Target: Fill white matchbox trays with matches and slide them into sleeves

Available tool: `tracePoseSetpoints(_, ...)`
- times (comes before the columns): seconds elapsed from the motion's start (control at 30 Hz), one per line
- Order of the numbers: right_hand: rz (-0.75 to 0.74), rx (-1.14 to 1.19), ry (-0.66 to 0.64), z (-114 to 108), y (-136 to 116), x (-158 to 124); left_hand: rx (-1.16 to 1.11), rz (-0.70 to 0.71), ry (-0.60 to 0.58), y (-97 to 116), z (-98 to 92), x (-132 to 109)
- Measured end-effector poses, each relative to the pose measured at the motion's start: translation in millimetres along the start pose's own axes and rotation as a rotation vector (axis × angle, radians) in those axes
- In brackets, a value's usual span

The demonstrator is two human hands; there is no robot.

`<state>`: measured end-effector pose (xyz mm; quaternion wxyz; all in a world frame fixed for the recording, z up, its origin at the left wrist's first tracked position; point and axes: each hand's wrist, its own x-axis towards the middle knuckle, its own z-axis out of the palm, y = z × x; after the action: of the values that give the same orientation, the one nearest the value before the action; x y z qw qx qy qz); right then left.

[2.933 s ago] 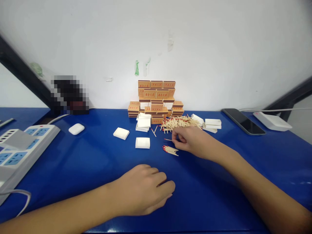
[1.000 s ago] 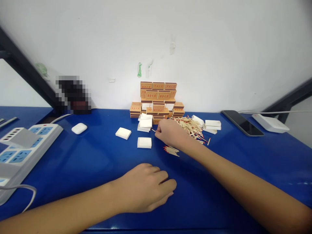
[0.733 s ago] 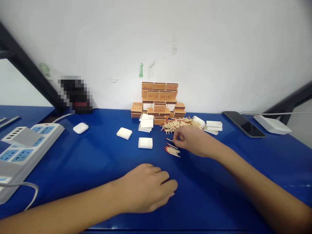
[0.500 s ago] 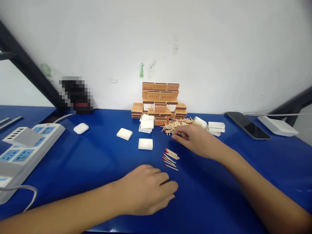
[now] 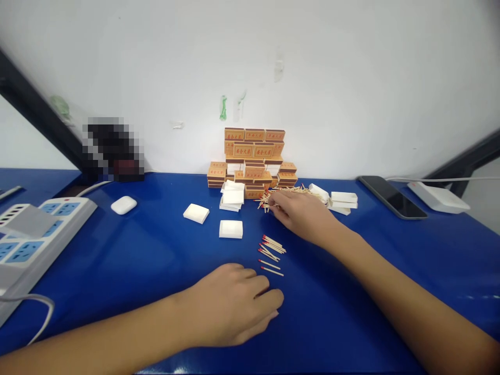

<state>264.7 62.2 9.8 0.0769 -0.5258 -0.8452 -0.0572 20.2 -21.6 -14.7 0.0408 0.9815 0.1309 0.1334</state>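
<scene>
My right hand [image 5: 295, 211] reaches over a heap of loose matchsticks [image 5: 262, 200], its bent fingertips down at the near left side. The fingers are drawn together, and whatever they pinch is hidden. Closer to me lies a small row of red-headed matchsticks [image 5: 273, 244], two of them set apart at the near end. My left hand [image 5: 238, 304] rests palm down on the blue table [image 5: 156, 260], fingers curled in, just short of that row. Left of the row sits a white matchbox tray [image 5: 230, 229], with another white tray [image 5: 196, 213] farther left.
Behind the heap, orange matchboxes [image 5: 254, 151] stand stacked against the wall. White trays [image 5: 233, 197] are piled before them, more trays [image 5: 344, 199] to the right. A phone [image 5: 391, 197] and white box [image 5: 438, 198] lie far right; a white case [image 5: 124, 205] and power strip [image 5: 54, 229] are left.
My right hand has moved left and slightly away, down onto the match heap. The two nearest matchsticks of the row lie a little farther from the others. My left hand stays put.
</scene>
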Motion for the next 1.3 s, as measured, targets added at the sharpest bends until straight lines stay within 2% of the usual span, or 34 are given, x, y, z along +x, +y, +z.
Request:
tracePoseSetpoints(0.1,-0.009,0.155,0.127,-6,0,-7,0.015,-0.011,0.031,1,-0.3,0)
tracePoseSetpoints(0.2,0.043,0.332,0.152,-13,-2,-17,0.038,-0.037,0.057,2,-0.7,0)
tracePoseSetpoints(0.47,0.191,0.867,-0.071,-22,-12,-32,0.072,-0.137,0.042,3,-1.1,2)
tracePoseSetpoints(0.6,0.266,1.038,-0.142,-17,-13,-38,0.089,-0.173,0.021,2,-0.2,4)
tracePoseSetpoints(0.77,0.242,0.990,-0.019,-1,-13,-46,0.087,-0.180,0.022,3,0.3,5)
tracePoseSetpoints(1.1,0.188,0.689,0.003,-3,-10,-51,0.084,-0.179,0.023,4,-1.2,7)
tracePoseSetpoints(1.3,0.145,0.710,-0.059,-6,-8,-53,0.091,-0.179,0.043,6,-2.7,7)
